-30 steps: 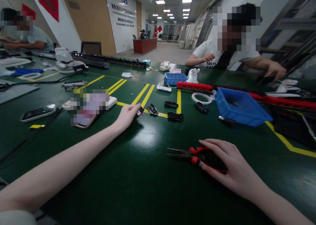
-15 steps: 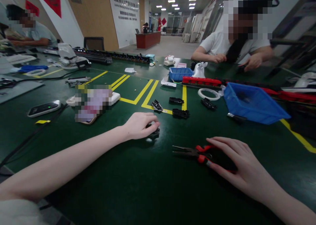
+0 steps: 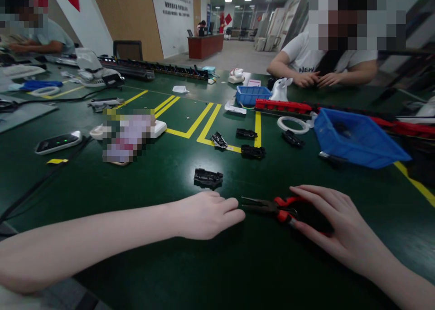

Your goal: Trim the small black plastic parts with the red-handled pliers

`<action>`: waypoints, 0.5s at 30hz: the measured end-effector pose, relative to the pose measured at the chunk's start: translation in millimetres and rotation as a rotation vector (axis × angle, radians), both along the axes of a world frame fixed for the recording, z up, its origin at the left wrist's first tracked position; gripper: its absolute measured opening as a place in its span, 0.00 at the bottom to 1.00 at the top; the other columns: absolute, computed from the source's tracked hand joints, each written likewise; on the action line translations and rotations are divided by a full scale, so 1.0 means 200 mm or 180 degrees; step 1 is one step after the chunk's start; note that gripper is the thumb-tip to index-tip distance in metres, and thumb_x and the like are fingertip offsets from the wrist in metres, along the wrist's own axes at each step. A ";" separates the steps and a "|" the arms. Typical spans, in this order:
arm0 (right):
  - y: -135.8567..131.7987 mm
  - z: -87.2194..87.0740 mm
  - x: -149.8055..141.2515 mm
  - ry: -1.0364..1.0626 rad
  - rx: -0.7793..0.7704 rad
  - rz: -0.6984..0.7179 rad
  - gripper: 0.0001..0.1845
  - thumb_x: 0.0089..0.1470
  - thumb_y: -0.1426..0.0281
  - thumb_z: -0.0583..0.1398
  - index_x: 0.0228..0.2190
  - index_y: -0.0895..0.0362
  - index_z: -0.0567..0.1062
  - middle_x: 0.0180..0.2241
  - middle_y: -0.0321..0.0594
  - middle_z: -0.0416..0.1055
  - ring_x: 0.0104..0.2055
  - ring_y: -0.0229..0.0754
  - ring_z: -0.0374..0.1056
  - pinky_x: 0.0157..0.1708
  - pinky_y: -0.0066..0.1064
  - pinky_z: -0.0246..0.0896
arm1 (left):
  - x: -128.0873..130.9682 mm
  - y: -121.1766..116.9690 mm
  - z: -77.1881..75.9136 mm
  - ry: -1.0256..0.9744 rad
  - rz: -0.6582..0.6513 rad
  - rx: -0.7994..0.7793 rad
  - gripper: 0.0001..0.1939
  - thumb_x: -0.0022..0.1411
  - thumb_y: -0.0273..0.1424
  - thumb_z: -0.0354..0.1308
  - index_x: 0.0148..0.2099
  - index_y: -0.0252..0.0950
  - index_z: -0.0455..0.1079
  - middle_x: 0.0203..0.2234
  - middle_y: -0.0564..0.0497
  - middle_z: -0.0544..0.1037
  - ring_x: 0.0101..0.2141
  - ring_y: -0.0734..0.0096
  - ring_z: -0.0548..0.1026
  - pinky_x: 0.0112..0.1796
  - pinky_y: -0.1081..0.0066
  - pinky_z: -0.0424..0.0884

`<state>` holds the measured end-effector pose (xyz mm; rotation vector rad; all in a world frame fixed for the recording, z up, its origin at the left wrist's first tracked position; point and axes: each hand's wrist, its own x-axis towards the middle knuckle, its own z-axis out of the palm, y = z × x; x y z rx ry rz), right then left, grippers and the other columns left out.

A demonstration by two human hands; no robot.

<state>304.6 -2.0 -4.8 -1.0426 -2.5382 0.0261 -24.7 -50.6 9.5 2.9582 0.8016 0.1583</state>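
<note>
My right hand (image 3: 340,228) is around the red-handled needle-nose pliers (image 3: 268,206), whose thin jaws point left and stand slightly apart. Close to the jaw tips, my left hand (image 3: 210,215) hovers with thumb and fingers curled together; anything inside them is too small or hidden. A black plastic part (image 3: 208,177) lies on the green table just beyond my left hand, not touched by it. Farther off are similar parts: a black and silver one (image 3: 219,140), two black ones (image 3: 253,152) close together, and another (image 3: 292,138) by a white ring.
A blue bin (image 3: 360,142) stands at the right, with a white tape ring (image 3: 292,125) beside it. To the left lie a phone (image 3: 129,140), a small white device (image 3: 58,142) and a black cable (image 3: 37,187). A co-worker (image 3: 322,70) sits across the table.
My left hand has let go of the black part and moved toward me and right, to the plier tips. The pliers stay in my right hand. The view has tilted slightly.
</note>
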 end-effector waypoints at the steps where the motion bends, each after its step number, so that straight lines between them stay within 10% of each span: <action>1: 0.00 0.00 0.00 0.0012 0.0007 -0.0011 0.30 0.58 0.54 0.60 0.59 0.47 0.66 0.54 0.46 0.70 0.53 0.58 0.68 0.48 0.52 0.64 | 0.00 0.00 0.00 -0.0032 -0.0066 0.0019 0.15 0.69 0.24 0.46 0.56 0.32 0.64 0.39 0.45 0.74 0.29 0.68 0.73 0.32 0.67 0.71; 8: -0.04 0.08 -0.07 0.0253 0.0454 0.0174 0.27 0.60 0.63 0.60 0.60 0.44 0.65 0.51 0.45 0.72 0.50 0.56 0.69 0.48 0.52 0.64 | -0.06 0.03 0.00 -0.0422 0.0291 -0.0893 0.32 0.65 0.16 0.46 0.68 0.39 0.51 0.47 0.46 0.73 0.39 0.68 0.76 0.38 0.70 0.72; 15: -0.14 0.15 -0.38 0.0142 0.0913 0.1119 0.22 0.59 0.75 0.59 0.55 0.51 0.71 0.45 0.41 0.78 0.43 0.42 0.74 0.47 0.39 0.68 | -0.03 0.04 0.00 -0.1931 0.0428 -0.1918 0.27 0.71 0.22 0.43 0.70 0.39 0.50 0.42 0.48 0.78 0.43 0.69 0.76 0.46 0.67 0.72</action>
